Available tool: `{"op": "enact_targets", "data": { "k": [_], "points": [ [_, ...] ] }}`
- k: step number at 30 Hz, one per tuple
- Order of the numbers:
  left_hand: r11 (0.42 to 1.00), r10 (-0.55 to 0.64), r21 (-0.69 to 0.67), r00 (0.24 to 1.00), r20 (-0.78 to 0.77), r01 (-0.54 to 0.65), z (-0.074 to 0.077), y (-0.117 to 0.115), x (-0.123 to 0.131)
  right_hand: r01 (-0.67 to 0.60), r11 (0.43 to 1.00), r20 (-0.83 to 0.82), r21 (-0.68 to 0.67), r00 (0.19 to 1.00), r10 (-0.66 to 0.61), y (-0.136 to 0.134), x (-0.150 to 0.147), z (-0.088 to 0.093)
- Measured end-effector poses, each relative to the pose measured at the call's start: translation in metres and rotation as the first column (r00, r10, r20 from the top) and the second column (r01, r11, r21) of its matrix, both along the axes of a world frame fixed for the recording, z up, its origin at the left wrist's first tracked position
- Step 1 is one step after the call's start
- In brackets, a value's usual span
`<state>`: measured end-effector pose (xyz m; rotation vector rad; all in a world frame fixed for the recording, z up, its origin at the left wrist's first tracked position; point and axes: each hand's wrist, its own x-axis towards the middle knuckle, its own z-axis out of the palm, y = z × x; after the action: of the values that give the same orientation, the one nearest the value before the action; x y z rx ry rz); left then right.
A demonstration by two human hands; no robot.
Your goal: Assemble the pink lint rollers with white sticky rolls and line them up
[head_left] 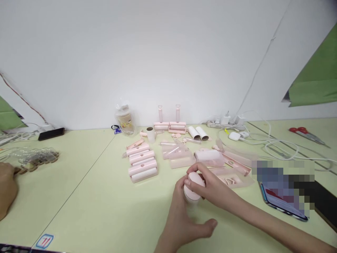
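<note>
A lint roller (194,191) with a pale pink end cap stands end-up between my two hands, its lower part blurred. My right hand (207,182) is closed on the capped end, thumb across the top and fingers over the far side. Around the roller's left side wraps my left hand (183,214), its fingers mostly hidden behind the roller and its thumb stretched away to the right. Just beyond lie a white sticky-paper roll (207,155), clear pink wrappers (181,161) and a pink curved cover (238,166).
Several pink lint rollers (143,171) lie in a row at left. Cardboard-cored rolls (194,133) sit farther back. At right are phones (283,202), white cables (281,147) and red-handled scissors (302,131). A bagged cup (125,119) stands near the wall. Another person's hand (7,189) is at far left.
</note>
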<state>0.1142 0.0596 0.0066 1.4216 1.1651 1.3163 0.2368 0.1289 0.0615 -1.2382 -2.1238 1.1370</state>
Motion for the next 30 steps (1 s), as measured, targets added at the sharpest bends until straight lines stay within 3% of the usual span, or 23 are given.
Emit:
{"op": "enact_targets", "data": {
  "k": [4,6,8,11,13,16,18,20,22,25,30],
  "points": [
    [0.972,0.21,-0.097,0.977,-0.032,-0.212,0.0,0.011,0.021,0.082,0.982,0.145,0.168,0.984,-0.107,-0.004,-0.001,0.004],
    [0.966,0.223,-0.124,0.974,-0.033,-0.225,0.004,0.017,0.022,0.016,0.979,0.2,0.203,0.978,-0.057,-0.001,0.006,0.008],
    [0.971,0.206,-0.122,0.979,-0.015,-0.206,0.011,0.019,0.017,-0.137,0.964,0.234,0.227,0.969,0.083,0.003,0.017,0.013],
    [0.986,0.056,-0.16,0.998,0.02,-0.052,0.021,0.017,0.005,-0.396,0.876,0.293,0.276,0.902,0.316,0.004,0.032,0.021],
    [0.974,-0.101,-0.209,0.994,-0.034,0.091,0.026,0.013,-0.003,-0.483,0.824,0.379,0.296,0.851,0.363,0.0,0.038,0.023],
    [0.949,-0.243,-0.259,0.944,-0.225,0.182,0.03,0.006,-0.009,-0.576,0.748,0.589,0.33,0.745,0.313,-0.01,0.039,0.02],
    [0.949,-0.267,-0.264,0.881,-0.391,0.171,0.032,0.004,-0.011,-0.649,0.658,0.711,0.382,0.662,0.239,-0.015,0.037,0.014],
    [0.955,-0.266,-0.258,0.8,-0.538,0.144,0.033,0.002,-0.011,-0.697,0.565,0.76,0.442,0.625,0.178,-0.019,0.037,0.006],
    [0.96,-0.265,-0.241,0.727,-0.634,0.14,0.033,0.0,-0.01,-0.718,0.511,0.763,0.473,0.624,0.171,-0.021,0.038,-0.002],
    [0.961,-0.277,-0.21,0.686,-0.673,0.182,0.032,-0.003,-0.008,-0.725,0.511,0.747,0.462,0.629,0.217,-0.022,0.041,-0.009],
    [0.951,-0.307,-0.207,0.647,-0.698,0.228,0.029,-0.007,-0.009,-0.718,0.594,0.703,0.362,0.629,0.331,-0.023,0.041,-0.008]
  ]
}}
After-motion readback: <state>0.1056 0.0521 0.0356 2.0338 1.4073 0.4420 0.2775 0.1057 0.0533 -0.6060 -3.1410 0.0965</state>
